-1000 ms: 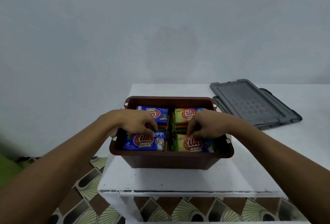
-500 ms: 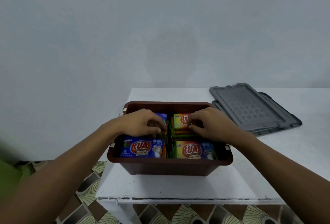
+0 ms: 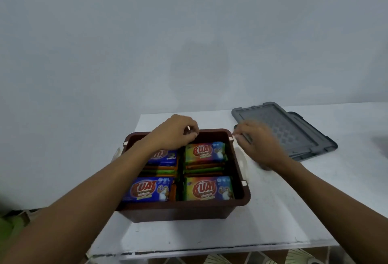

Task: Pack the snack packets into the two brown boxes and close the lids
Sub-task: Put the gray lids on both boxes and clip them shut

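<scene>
The brown box (image 3: 184, 206) stands open on the white table, filled with snack packets. A blue packet (image 3: 149, 189) and a yellow packet (image 3: 209, 188) lie on top at the front. Another yellow packet (image 3: 204, 152) and a blue packet (image 3: 165, 157) lie on top at the back. My left hand (image 3: 174, 133) hovers over the box's far rim with its fingers curled and nothing seen in them. My right hand (image 3: 259, 145), blurred, is outside the box to the right. Its fingers curl round the near corner of the grey lid (image 3: 283, 129).
The grey lid lies on a second grey lid (image 3: 315, 152) at the table's back right. The white table (image 3: 273, 211) ends in a front edge just below the box. Patterned floor tiles (image 3: 220, 260) show beneath it. A plain wall rises behind.
Both hands have left the packets. The left hand has risen to the box's far rim. The right hand has moved right, out of the box, to the grey lid's corner.
</scene>
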A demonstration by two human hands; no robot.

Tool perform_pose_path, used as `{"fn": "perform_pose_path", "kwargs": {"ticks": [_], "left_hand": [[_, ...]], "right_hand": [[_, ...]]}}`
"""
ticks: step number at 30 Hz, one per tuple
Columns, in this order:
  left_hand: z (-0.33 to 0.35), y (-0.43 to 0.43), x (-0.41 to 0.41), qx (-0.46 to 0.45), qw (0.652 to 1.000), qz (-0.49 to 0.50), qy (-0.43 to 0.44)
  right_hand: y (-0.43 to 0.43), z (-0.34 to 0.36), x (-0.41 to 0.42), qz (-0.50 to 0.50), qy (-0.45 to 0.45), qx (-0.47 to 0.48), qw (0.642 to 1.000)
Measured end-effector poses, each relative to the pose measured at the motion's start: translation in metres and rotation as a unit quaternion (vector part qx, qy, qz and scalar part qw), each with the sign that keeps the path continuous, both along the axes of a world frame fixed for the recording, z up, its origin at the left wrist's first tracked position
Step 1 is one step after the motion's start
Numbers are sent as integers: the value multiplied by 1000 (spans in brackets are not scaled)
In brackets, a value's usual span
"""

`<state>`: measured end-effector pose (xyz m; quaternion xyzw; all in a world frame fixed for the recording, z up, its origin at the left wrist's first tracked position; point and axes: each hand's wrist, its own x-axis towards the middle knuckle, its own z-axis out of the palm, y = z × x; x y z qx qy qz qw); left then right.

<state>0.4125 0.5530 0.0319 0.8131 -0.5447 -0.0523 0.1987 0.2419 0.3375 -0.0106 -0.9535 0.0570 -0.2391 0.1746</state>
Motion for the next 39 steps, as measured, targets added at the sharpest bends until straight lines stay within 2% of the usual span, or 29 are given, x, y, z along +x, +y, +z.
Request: {"fn": "perform_pose_path", "kwargs": {"ticks": [1, 3, 5, 6, 10, 13, 15, 17, 19, 21, 24, 26, 29, 32, 39], "left_hand": [[2, -14, -5, -22, 1000, 6, 2], [6, -45, -15, -51, 999, 11, 9], [10, -76, -29, -65, 998, 9, 20], [11, -92, -36, -66, 997, 7, 27], [8, -160, -62, -31, 998, 8, 47], [-10, -208, -80, 49, 996, 34, 65], [-27, -236, -91, 113, 989, 73, 64], [-45, -253, -102, 154, 973, 153, 79], [-62, -257, -113, 168, 954, 222, 110], [-77, -255, -119, 176, 943, 243, 141], [-88, -257, -121, 146, 944, 244, 168], [-80, -259, -123, 93, 943, 262, 182], [-52, -250, -123, 52, 951, 287, 106], [-19, -219, -109, 12, 952, 302, 58], [19, -82, -64, -52, 938, 343, 19]], "right_hand": [[-20, -6, -5, -49, 10, 6, 999], [-56, -24, -22, -138, 103, 2, 985], [-85, -44, -46, -150, 223, -48, 962], [-95, -52, -60, -145, 254, -63, 954], [-133, -70, -109, -179, 160, -26, 970], [-157, -71, -141, -227, 142, 30, 963], [-169, -73, -157, -288, 127, 106, 943], [-179, -70, -168, -342, 123, 183, 913], [-183, -63, -173, -345, 121, 247, 897], [-187, -62, -178, -342, 114, 266, 894], [-190, -61, -180, -358, 102, 301, 878], [-188, -58, -178, -350, 71, 381, 853], [-182, -49, -173, -350, -9, 468, 811], [-171, -36, -163, -338, -48, 487, 804], [-93, -12, -111, -245, -83, 498, 828]]}}
